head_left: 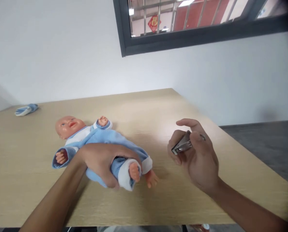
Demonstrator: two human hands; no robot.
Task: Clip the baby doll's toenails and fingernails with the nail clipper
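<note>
A baby doll (110,137) in a light blue and white outfit lies on its back on the wooden table, head to the left and bare feet to the right. My left hand (101,161) is wrapped round one of its legs, thumb on the near side. That leg's foot (134,171) sticks out of a white cuff; the other foot (151,178) rests lower, beside it. Right of the doll and apart from it, my right hand (199,154) grips a metal nail clipper (182,145) between thumb and fingers, jaws pointing left. Its index finger is raised.
A blue and white cloth piece (26,110), perhaps a doll's hat, lies at the table's far left. The wooden table (182,203) ends in a slanting right edge above a grey floor (262,138). Behind it stands a white wall with a dark-framed window (194,40).
</note>
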